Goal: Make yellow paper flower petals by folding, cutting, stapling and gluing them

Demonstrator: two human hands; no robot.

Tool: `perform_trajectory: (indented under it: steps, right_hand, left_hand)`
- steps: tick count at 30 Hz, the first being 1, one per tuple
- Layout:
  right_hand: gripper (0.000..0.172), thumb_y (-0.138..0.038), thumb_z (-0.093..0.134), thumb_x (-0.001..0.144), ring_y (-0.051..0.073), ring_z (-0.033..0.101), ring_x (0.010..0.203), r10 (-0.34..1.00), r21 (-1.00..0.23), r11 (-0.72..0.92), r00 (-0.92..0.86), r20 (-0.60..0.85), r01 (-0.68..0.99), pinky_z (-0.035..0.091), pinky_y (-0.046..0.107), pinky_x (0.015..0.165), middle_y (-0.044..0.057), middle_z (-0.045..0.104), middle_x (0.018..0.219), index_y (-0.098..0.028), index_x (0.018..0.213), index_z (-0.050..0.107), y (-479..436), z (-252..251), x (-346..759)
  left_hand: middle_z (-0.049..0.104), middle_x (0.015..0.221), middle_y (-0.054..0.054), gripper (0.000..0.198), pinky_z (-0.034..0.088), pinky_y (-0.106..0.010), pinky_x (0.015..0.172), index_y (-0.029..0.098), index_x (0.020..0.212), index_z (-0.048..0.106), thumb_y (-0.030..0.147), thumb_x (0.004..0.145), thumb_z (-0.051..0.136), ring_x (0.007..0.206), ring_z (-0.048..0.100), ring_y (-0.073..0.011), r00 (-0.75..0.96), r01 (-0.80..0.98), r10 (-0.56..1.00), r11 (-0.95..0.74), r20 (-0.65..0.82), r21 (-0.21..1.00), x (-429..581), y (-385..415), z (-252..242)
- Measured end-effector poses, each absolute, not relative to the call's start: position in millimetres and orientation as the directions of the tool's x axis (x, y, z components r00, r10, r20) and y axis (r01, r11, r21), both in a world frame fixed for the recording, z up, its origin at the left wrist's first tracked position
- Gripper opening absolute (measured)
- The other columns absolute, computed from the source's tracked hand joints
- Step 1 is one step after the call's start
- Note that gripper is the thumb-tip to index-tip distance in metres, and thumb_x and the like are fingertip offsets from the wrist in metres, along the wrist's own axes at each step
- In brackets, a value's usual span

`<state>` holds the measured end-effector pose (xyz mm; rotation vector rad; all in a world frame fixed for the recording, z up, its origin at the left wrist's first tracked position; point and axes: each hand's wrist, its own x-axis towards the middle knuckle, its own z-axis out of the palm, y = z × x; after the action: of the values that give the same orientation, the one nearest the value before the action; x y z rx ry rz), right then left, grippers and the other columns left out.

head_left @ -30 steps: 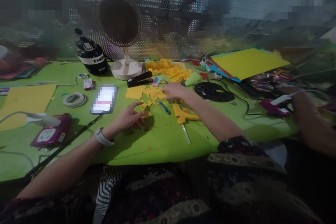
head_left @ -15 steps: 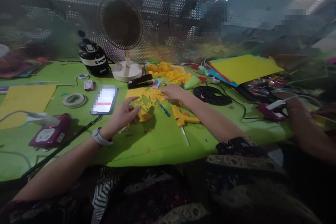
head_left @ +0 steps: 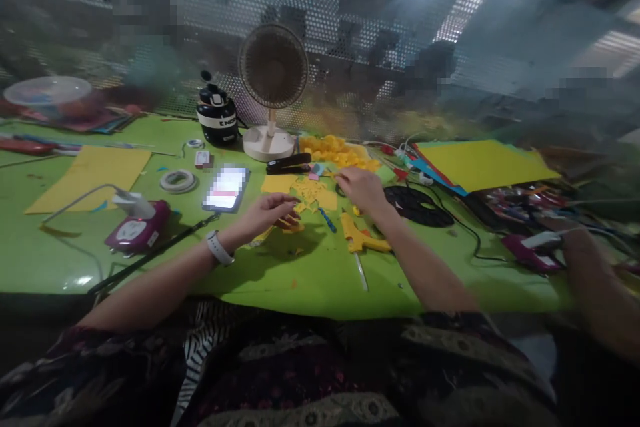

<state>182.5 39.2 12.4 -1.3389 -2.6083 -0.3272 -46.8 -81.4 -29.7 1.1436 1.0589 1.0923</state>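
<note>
My left hand, with a white watch on the wrist, hovers just above the green table. Its fingers are curled around a small yellow paper piece. My right hand reaches over a heap of yellow paper scraps. Its fingers are bent down and pinched at the heap's far edge, and what they hold is hidden. A yellow glue gun lies just under my right wrist. A blue beaded stick lies between the two hands.
A phone, tape roll, purple device, black stapler, desk fan, black speaker-like object, yellow paper flowers, black disc and coloured sheets crowd the table. Another person's arm rests at right.
The view has swung left and up. My left hand has lifted slightly and closed on the yellow piece. My right hand stays at the scrap heap.
</note>
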Motion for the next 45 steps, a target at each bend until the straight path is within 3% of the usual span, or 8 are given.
perform_trajectory:
  steps: [5,11,16,20,24,28,32,45]
  right_hand:
    - [0.038,-0.023,0.036,0.102,0.027,0.060,0.088,0.587,0.151,0.730,-0.724,0.361,0.667,0.041,0.039,0.083,0.014,0.069,0.090,-0.017,0.097,0.074,-34,2,153]
    - [0.028,-0.021,0.047,0.098,0.029,0.059,0.101,0.462,0.030,0.855,-0.787,0.409,0.517,0.041,0.049,0.099,0.014,0.069,0.108,-0.022,0.105,0.073,-54,-14,141]
    - [0.014,-0.028,0.059,0.094,0.027,0.057,0.118,0.502,-0.313,0.865,-0.668,0.550,0.392,0.043,0.050,0.104,0.008,0.067,0.120,-0.027,0.096,0.073,-36,-15,158]
    - [0.014,-0.037,0.067,0.089,0.024,0.062,0.112,0.669,-0.675,0.690,-0.584,0.459,0.260,0.047,0.045,0.101,0.007,0.068,0.115,-0.024,0.084,0.070,-34,-16,160]
    - [0.026,-0.046,0.072,0.084,0.021,0.066,0.097,0.782,-0.865,0.481,-0.517,0.348,0.145,0.052,0.039,0.092,0.006,0.070,0.099,-0.021,0.080,0.066,-37,-26,155]
    - [0.033,-0.050,0.077,0.077,0.018,0.065,0.079,0.817,-0.931,0.362,-0.496,0.293,0.047,0.055,0.034,0.078,0.003,0.067,0.083,-0.020,0.083,0.064,-41,-33,152]
    - [0.034,-0.049,0.079,0.075,0.017,0.064,0.077,0.834,-0.953,0.302,-0.489,0.258,0.012,0.055,0.034,0.077,0.003,0.067,0.083,-0.020,0.084,0.063,-45,-31,153]
    - [0.038,-0.052,0.080,0.071,0.013,0.058,0.065,0.869,-0.984,0.177,-0.472,0.150,0.012,0.052,0.028,0.061,-0.001,0.062,0.071,-0.021,0.082,0.062,-45,-28,151]
  left_hand:
    - [0.071,0.118,-0.017,0.038,0.054,-0.040,0.096,0.013,0.108,0.070,0.047,0.094,0.060,0.111,0.068,-0.0247,0.314,-0.362,0.943,0.226,-0.110,0.905,-37,-80,-42]
    - [0.075,0.101,-0.011,0.018,0.053,-0.040,0.097,0.012,0.089,0.068,0.029,0.094,0.062,0.093,0.071,-0.0193,0.266,-0.523,0.962,0.195,-0.059,0.829,-31,-79,-50]
    - [0.075,0.102,-0.012,0.017,0.052,-0.041,0.098,0.013,0.089,0.068,0.029,0.092,0.065,0.095,0.071,-0.0204,0.327,-0.529,0.943,0.238,-0.063,0.814,-37,-82,-44]
    - [0.075,0.108,-0.014,0.023,0.051,-0.043,0.100,0.013,0.097,0.071,0.035,0.092,0.067,0.100,0.071,-0.0231,0.342,-0.488,0.938,0.231,-0.059,0.841,-36,-85,-45]
    - [0.074,0.113,-0.014,0.033,0.052,-0.045,0.099,0.015,0.106,0.072,0.043,0.090,0.067,0.104,0.070,-0.0262,0.354,-0.482,0.935,0.212,-0.033,0.850,-33,-85,-51]
    - [0.074,0.113,-0.014,0.041,0.053,-0.044,0.097,0.014,0.106,0.072,0.050,0.087,0.068,0.105,0.069,-0.0257,0.386,-0.471,0.922,0.165,0.034,0.867,-34,-86,-52]
    - [0.074,0.106,-0.010,0.030,0.052,-0.040,0.099,0.014,0.103,0.073,0.036,0.083,0.077,0.098,0.070,-0.0192,0.381,-0.342,0.923,0.086,0.054,0.936,-35,-89,-49]
    - [0.077,0.104,-0.012,0.036,0.053,-0.037,0.099,0.014,0.103,0.074,0.044,0.084,0.075,0.097,0.073,-0.0184,0.431,-0.342,0.901,0.116,0.045,0.933,-36,-88,-47]
